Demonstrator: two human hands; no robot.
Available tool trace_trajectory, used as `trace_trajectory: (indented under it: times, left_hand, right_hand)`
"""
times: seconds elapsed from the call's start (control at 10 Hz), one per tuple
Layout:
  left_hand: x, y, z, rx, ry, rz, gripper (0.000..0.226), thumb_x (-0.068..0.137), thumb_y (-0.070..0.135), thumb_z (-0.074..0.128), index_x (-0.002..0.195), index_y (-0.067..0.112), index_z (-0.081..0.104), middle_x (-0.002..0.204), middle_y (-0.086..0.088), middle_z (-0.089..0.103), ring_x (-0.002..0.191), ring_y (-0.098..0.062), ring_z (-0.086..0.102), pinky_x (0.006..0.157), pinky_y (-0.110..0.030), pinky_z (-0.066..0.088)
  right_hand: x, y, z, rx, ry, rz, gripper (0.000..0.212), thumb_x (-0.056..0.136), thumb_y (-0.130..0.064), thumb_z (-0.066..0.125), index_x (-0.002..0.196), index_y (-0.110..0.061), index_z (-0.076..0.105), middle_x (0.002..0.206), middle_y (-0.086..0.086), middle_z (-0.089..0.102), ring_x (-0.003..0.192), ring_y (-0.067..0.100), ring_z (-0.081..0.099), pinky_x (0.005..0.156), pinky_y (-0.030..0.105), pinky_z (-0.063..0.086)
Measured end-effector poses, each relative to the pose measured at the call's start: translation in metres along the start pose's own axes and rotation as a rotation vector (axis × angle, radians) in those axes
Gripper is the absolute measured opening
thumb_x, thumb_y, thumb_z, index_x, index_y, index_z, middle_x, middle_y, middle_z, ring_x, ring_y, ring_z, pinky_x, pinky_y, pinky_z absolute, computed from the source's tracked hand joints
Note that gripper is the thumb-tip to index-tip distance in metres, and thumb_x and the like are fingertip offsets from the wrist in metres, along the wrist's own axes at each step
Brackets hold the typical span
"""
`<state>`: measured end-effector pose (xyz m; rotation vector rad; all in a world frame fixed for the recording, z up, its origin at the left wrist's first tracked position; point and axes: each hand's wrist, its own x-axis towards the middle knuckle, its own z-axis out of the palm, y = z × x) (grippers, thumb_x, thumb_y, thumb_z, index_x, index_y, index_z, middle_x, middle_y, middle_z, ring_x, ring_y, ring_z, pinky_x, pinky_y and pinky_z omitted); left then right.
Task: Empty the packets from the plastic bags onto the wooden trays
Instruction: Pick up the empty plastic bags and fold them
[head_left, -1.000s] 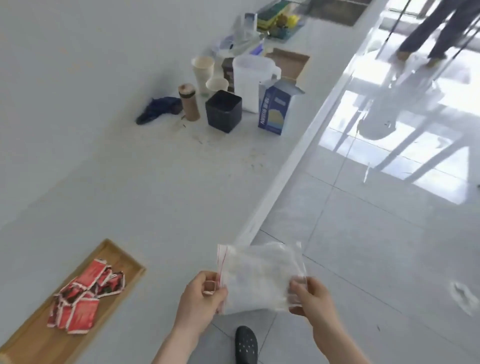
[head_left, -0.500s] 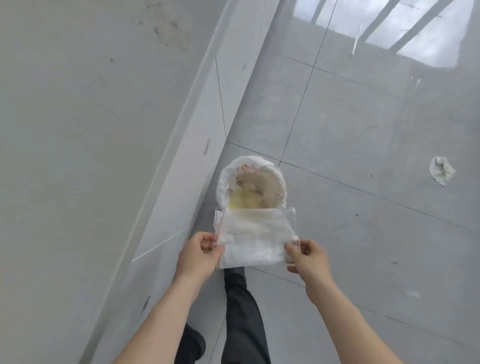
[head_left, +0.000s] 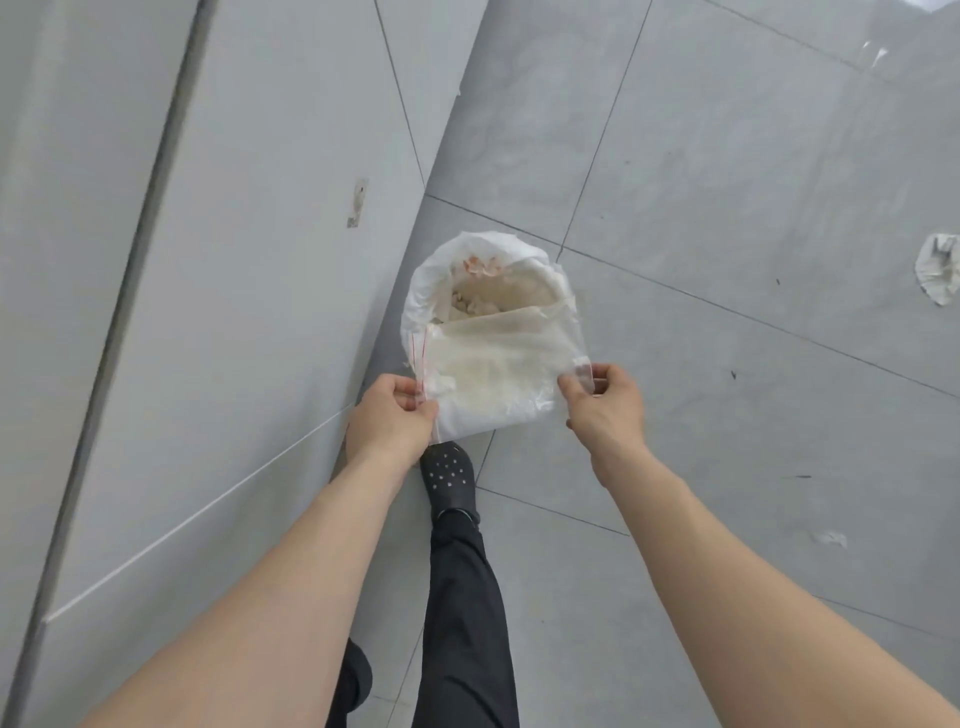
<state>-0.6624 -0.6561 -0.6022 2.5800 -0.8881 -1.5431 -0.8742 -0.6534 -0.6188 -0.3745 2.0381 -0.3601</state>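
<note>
I hold a clear plastic bag (head_left: 498, 382) with a red zip strip, stretched flat between both hands above the floor. My left hand (head_left: 390, 415) pinches its left edge at the red strip. My right hand (head_left: 602, 402) pinches its right corner. The bag looks empty. It hangs just over the near rim of a bin lined with a white plastic liner (head_left: 431, 280), which holds crumpled paper waste. No wooden tray and no packets are in view.
The white counter front (head_left: 249, 312) rises on the left. Grey floor tiles (head_left: 727, 182) fill the right. A crumpled white scrap (head_left: 937, 267) lies on the floor at far right. My dark-trousered leg and black perforated shoe (head_left: 448, 475) stand below the bag.
My view swung down from the counter top with the tray of red packets to the floor and the bin. The bag, held in both hands throughout, now hangs lower over the bin's near rim.
</note>
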Motion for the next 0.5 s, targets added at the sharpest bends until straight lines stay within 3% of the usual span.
trace_trajectory:
  times: [0.1,0.2,0.3,0.5]
  left_hand:
    - [0.005,0.002,0.005,0.008,-0.002,0.0,0.03,0.087,0.024,0.07,0.117,0.021,0.063,0.112,0.004,0.073,0.094,-0.018,0.064,0.082,-0.032,0.05]
    - [0.003,0.003,0.005,0.076,-0.07,0.018,0.061,0.087,0.033,0.073,0.141,0.022,0.048,0.144,-0.001,0.054,0.118,-0.023,0.06,0.09,-0.034,0.047]
    - [-0.012,0.004,0.0,0.19,-0.07,0.053,0.077,0.087,0.04,0.071,0.152,0.024,0.033,0.155,-0.004,0.039,0.131,-0.027,0.055,0.1,-0.042,0.049]
    - [-0.069,0.012,-0.022,0.297,-0.038,0.23,0.074,0.091,0.043,0.063,0.155,0.026,0.028,0.16,0.002,0.031,0.146,-0.02,0.037,0.115,-0.042,0.039]
  right_hand:
    - [0.003,-0.003,0.001,-0.018,-0.01,-0.017,0.039,0.083,-0.039,0.068,0.119,-0.025,0.062,0.115,0.0,0.065,0.106,0.024,0.064,0.085,0.036,0.053]
    - [0.001,-0.005,-0.001,-0.018,-0.018,-0.056,0.054,0.084,-0.043,0.068,0.136,-0.031,0.055,0.138,-0.005,0.058,0.123,0.016,0.055,0.102,0.037,0.047]
    - [-0.009,-0.005,-0.009,-0.085,-0.027,-0.083,0.072,0.088,-0.047,0.067,0.152,-0.031,0.038,0.158,-0.006,0.04,0.145,0.018,0.038,0.119,0.043,0.035]
    - [-0.049,-0.007,-0.034,-0.363,-0.069,-0.197,0.08,0.09,-0.056,0.06,0.158,-0.03,0.025,0.167,0.001,0.022,0.155,0.02,0.019,0.124,0.048,0.024]
